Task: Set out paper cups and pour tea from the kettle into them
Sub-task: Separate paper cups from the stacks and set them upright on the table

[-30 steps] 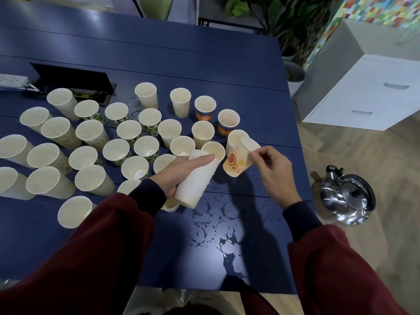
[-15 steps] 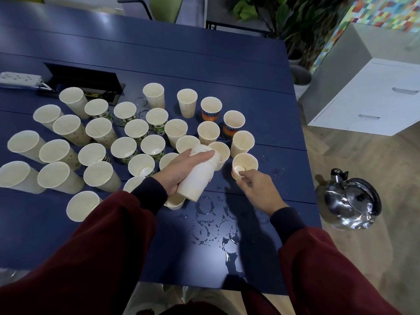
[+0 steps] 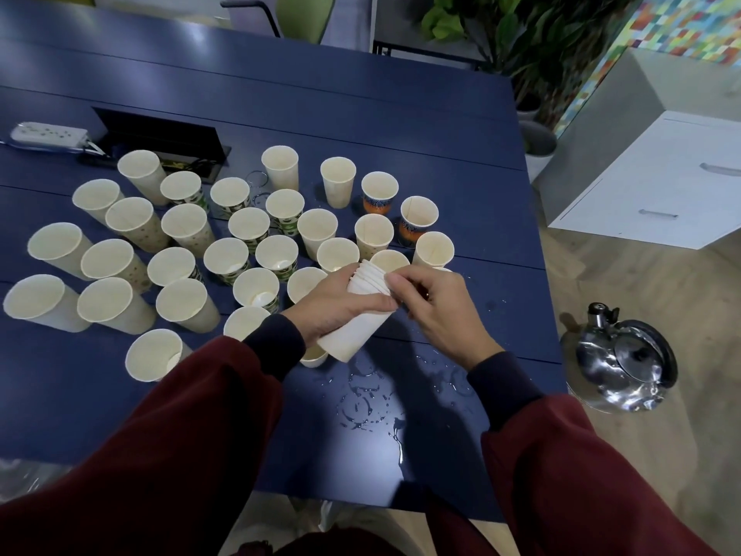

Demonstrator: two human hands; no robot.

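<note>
My left hand (image 3: 333, 305) grips a tilted stack of nested white paper cups (image 3: 357, 331) above the blue table (image 3: 361, 114), rims pointing away from me. My right hand (image 3: 431, 309) pinches the rim end of that stack with its fingertips. Several paper cups (image 3: 224, 258) stand upright across the table's left and middle, some plain, some with green or orange print. The steel kettle (image 3: 625, 361) sits on the floor to the right of the table.
Water rings and drops (image 3: 369, 399) wet the table near its front edge. A power strip (image 3: 48, 133) and an open cable hatch (image 3: 160, 134) lie at the back left. A white drawer cabinet (image 3: 657, 182) and potted plants (image 3: 501, 38) stand at the right.
My right hand set the orange-printed cup upright at the right end of the group, let it go, and came back to the stack's rim end. My left hand kept hold of the stack.
</note>
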